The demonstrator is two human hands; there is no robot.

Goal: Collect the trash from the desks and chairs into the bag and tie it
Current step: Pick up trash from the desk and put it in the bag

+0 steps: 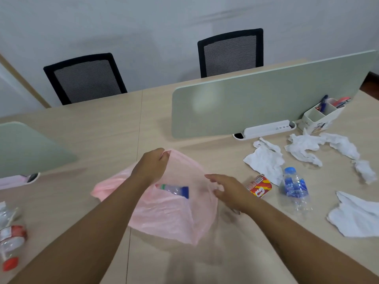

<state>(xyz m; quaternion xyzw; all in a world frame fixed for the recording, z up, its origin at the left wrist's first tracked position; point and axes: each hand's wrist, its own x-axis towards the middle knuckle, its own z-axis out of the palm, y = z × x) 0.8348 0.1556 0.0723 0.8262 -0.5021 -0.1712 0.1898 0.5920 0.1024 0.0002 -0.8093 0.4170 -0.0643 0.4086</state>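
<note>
bare forearms reach in from the bottom edge over a pale wood-grain table [184, 265]. a smooth, pale green divider panel [256, 95] stands on it, with two black mesh chair backs [86, 78] behind. a thin, translucent pink bag [170, 218] lies slack and wrinkled mid-table, its mouth open, with a clear blue-capped bottle [174, 190] on its side within. the left grip [152, 163] pinches the bag's far rim and holds it raised. the right grip [227, 191] is spread, fingers loose at the bag's right edge; whether they touch it i cannot tell. right of the bag lie crumpled white tissues [264, 160], a crinkled blue-labelled bottle [295, 187] and a red-and-yellow cup [259, 186] tipped over.
</note>
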